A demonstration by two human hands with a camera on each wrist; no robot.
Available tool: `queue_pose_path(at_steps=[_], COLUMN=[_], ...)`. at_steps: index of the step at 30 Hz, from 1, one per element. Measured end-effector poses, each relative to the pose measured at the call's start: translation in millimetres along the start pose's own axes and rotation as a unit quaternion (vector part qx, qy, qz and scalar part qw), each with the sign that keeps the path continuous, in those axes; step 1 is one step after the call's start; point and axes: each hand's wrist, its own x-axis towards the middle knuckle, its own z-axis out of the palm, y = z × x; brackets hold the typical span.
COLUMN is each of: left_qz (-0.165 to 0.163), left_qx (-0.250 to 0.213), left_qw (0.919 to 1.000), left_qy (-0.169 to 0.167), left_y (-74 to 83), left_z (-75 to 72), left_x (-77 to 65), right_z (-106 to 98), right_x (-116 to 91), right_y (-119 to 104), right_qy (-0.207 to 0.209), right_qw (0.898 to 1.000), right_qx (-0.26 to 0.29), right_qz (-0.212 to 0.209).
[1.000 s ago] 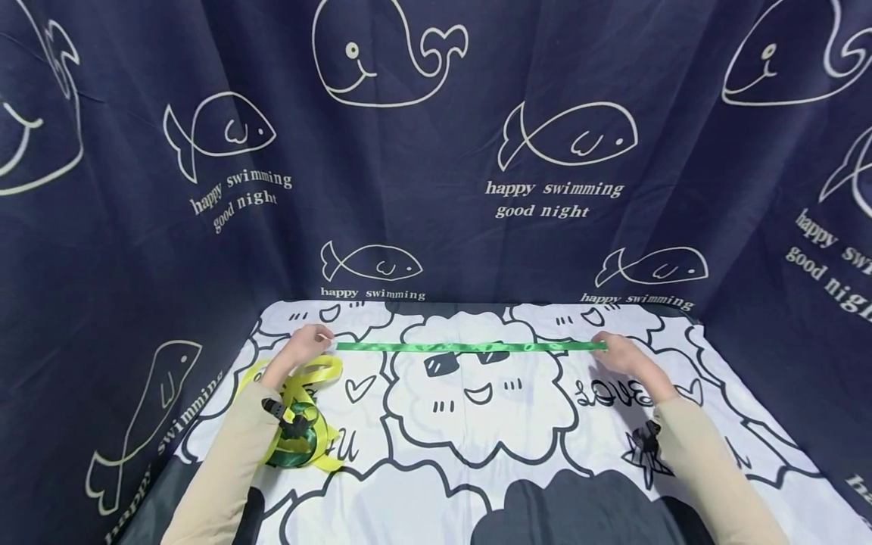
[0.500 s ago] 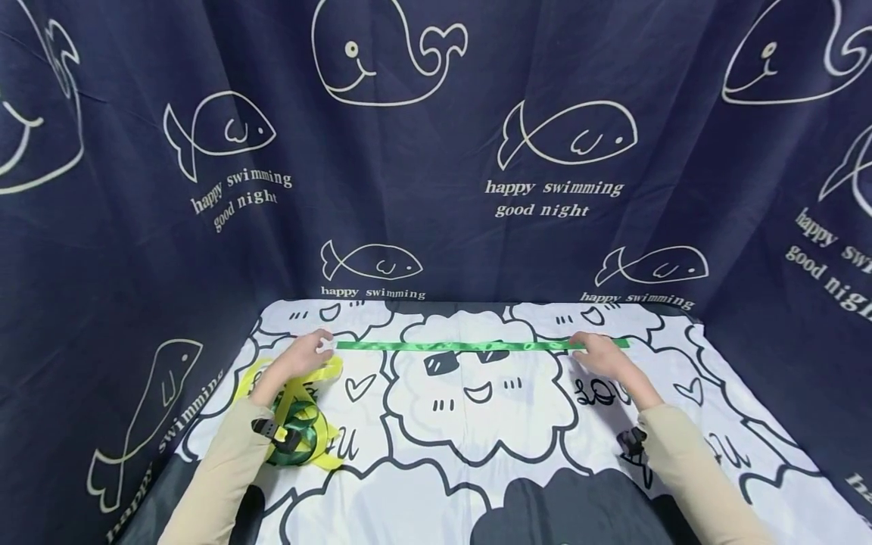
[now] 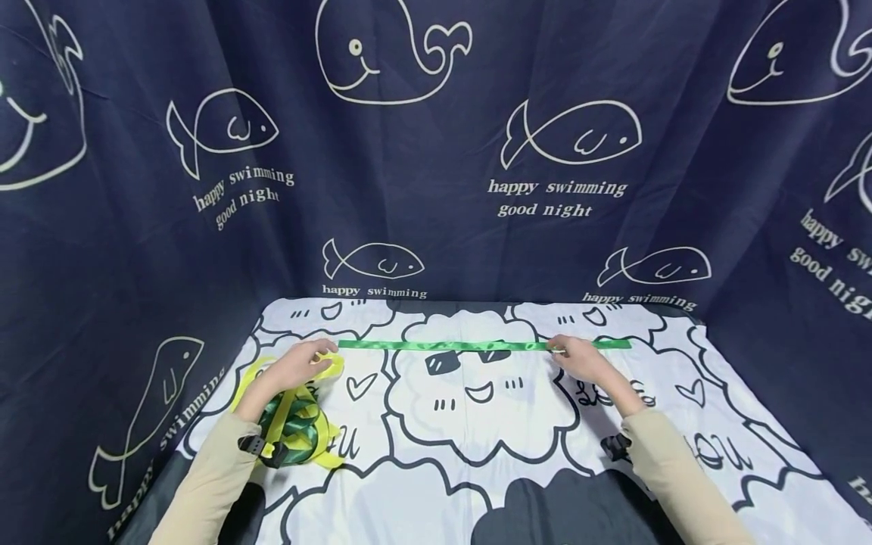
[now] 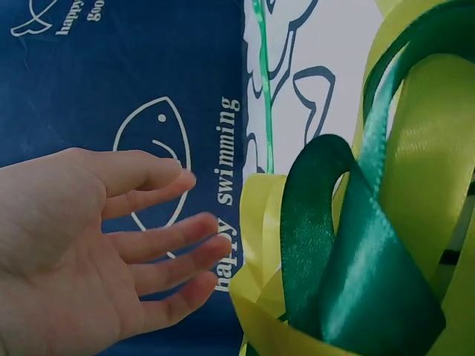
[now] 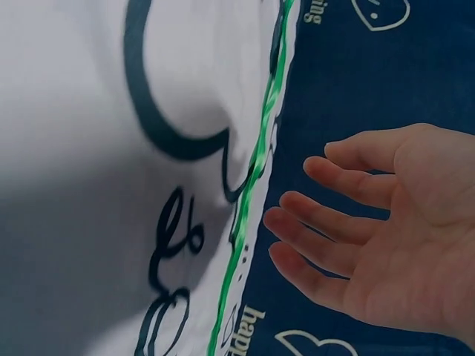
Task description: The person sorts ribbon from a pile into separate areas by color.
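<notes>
The person's left hand [image 3: 300,365] has its fingers loose and spread, holding nothing, just beyond the green ribbon's [image 3: 436,347] left end. The right hand [image 3: 577,358], fingers likewise apart, covers a stretch short of the right end; contact there cannot be told. The ribbon lies straight, its long axis running left to right, nearly parallel to the patterned cloth's [image 3: 470,439] far edge. Yellow and green ribbon loops [image 4: 371,259] lie heaped by the left forearm.

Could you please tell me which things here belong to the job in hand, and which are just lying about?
Part of the job, it seems:
straight green ribbon
left hand, near its left end
right hand, at the ribbon

Apparently just lying about or backdrop:
heap of yellow and green ribbons
patterned cloth beneath
dark blue curtain behind
</notes>
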Motion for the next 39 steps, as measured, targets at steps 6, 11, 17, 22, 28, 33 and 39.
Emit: queue_pose_path(at_steps=[6, 11, 17, 22, 28, 33, 39], left_qz=[0.010, 0.011, 0.001, 0.001, 0.018, 0.006, -0.036], left_qx=[-0.015, -0.027, -0.014, 0.007, 0.042, 0.058, 0.119], left_qw=[0.9998, 0.9995, 0.9995, 0.9982, 0.9945, 0.9908, 0.9866], left_qy=[-0.003, -0.013, -0.026, -0.060, -0.094, -0.122, -0.106], left_y=[3.5, 7.9, 9.6, 12.7, 12.7, 13.1, 19.1], left_z=[-1.7, -2.4, -1.2, 0.9, -0.9, 0.2, 3.5], left_x=[-5.6, -9.2, -15.2, -23.4, -33.5, -40.6, -43.8], right_z=[-1, -1, 4, 8, 7, 10, 16], right_x=[-2, -4, -5, -6, -8, -7, -3], right_y=[-15, -24, -32, -38, -53, -63, -74], right_qy=[-0.028, -0.051, -0.056, -0.083, -0.119, -0.135, -0.149], right_qw=[0.999, 0.997, 0.995, 0.991, 0.984, 0.981, 0.979], right_qx=[0.007, 0.004, 0.013, 0.023, 0.026, 0.028, 0.032], right_qz=[-0.034, -0.057, -0.080, -0.100, -0.126, -0.134, -0.138])
